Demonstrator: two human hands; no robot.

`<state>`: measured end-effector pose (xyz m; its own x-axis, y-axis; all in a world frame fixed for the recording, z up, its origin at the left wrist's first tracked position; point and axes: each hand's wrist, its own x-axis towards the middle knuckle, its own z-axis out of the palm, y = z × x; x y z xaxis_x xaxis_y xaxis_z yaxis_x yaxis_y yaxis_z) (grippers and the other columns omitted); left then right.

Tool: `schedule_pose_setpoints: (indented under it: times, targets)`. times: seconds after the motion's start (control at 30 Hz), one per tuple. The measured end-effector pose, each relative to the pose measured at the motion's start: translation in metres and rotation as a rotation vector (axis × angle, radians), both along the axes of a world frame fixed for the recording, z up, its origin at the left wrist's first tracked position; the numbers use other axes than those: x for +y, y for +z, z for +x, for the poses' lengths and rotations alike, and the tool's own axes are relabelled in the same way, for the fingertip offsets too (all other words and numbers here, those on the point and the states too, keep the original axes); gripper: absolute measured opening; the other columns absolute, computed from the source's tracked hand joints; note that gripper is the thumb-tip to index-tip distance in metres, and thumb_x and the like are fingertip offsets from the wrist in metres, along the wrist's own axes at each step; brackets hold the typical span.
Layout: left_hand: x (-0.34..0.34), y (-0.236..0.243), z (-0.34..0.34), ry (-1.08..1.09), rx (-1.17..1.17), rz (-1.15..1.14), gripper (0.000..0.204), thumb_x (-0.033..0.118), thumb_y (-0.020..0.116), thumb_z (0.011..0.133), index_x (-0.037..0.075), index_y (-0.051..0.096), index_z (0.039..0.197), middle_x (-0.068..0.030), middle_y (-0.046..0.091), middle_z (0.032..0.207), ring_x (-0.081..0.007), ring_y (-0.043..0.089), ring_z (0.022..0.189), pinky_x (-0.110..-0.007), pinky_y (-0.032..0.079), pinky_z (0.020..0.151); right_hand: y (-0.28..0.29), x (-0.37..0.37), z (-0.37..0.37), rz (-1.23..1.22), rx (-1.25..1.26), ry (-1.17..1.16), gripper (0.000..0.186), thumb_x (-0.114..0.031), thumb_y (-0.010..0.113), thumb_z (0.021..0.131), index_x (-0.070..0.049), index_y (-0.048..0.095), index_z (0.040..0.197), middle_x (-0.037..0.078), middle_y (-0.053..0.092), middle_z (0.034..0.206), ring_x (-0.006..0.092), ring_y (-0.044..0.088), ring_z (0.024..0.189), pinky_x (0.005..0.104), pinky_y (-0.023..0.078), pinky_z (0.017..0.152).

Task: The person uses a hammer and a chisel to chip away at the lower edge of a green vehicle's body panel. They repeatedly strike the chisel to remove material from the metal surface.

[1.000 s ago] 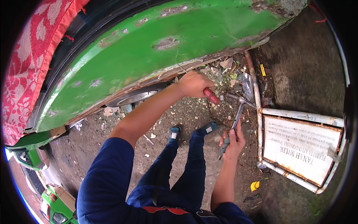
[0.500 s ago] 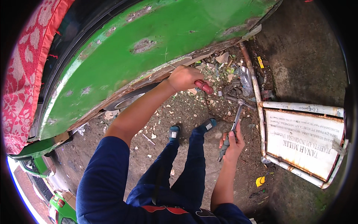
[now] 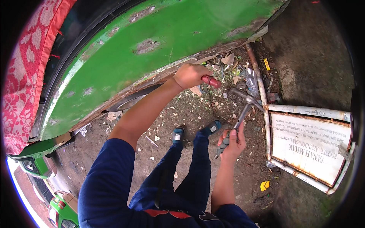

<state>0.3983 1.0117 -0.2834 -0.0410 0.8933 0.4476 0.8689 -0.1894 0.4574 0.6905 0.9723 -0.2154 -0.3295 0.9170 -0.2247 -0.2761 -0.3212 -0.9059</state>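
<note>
My left hand [image 3: 190, 76] is closed round a screwdriver whose red handle [image 3: 211, 81] sticks out on the right. Its thin shaft points left toward the scraped lower edge of a green car body panel [image 3: 125, 64]; whether the tip touches cannot be made out. In my right hand [image 3: 234, 144], lower and to the right, is a metal hammer [image 3: 242, 114] with a grey grip. The hammer's head is raised, apart from the red handle and to its right. Bare, rough patches mark the green paint.
A rusty white-framed sign [image 3: 308, 148] stands at the right, its post running up toward the car. Paint chips and litter lie on the dirt ground [image 3: 163, 110]. A wheel [image 3: 133, 100] shows under the panel. Red patterned cloth [image 3: 19, 87] hangs at the left; another green vehicle [image 3: 62, 209] is beyond.
The hammer has tilted, its head going slightly up and right. My left hand and the screwdriver have shifted a little up and right.
</note>
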Motion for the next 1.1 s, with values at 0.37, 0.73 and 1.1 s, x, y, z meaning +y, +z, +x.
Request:
schedule_pose_setpoints:
  times: [0.37,0.73,1.1]
  targets:
    - [0.004,0.0,-0.001,0.081,-0.021,-0.024,0.019,0.017,0.071,0.074,0.019,0.073,0.093,-0.0018,0.069,0.079,-0.0223,0.068,0.071,-0.036,0.054,0.061,-0.015,0.001,-0.005,-0.088,0.002,0.075,0.049,-0.01,0.054,0.099,-0.003,0.041,0.145,0.005,0.056,0.077,0.0116,0.054,0.063,0.0253,0.048,0.045]
    - [-0.003,0.003,0.007,0.005,0.002,-0.006,0.027,0.019,0.073,0.07,0.022,0.071,0.096,0.0013,0.065,0.075,-0.0201,0.067,0.071,-0.034,0.053,0.059,-0.006,0.009,-0.019,-0.05,0.063,0.033,0.051,-0.011,0.057,0.098,-0.001,0.04,0.145,0.005,0.056,0.086,0.0138,0.055,0.068,0.0272,0.05,0.045]
    - [0.006,0.0,0.003,0.048,-0.005,0.044,0.022,0.018,0.072,0.069,0.02,0.07,0.091,0.0004,0.065,0.074,-0.0212,0.066,0.068,-0.035,0.053,0.059,-0.005,0.011,-0.011,-0.061,0.068,-0.016,0.05,-0.008,0.054,0.098,-0.001,0.039,0.146,0.006,0.057,0.083,0.0138,0.056,0.068,0.0269,0.05,0.045]
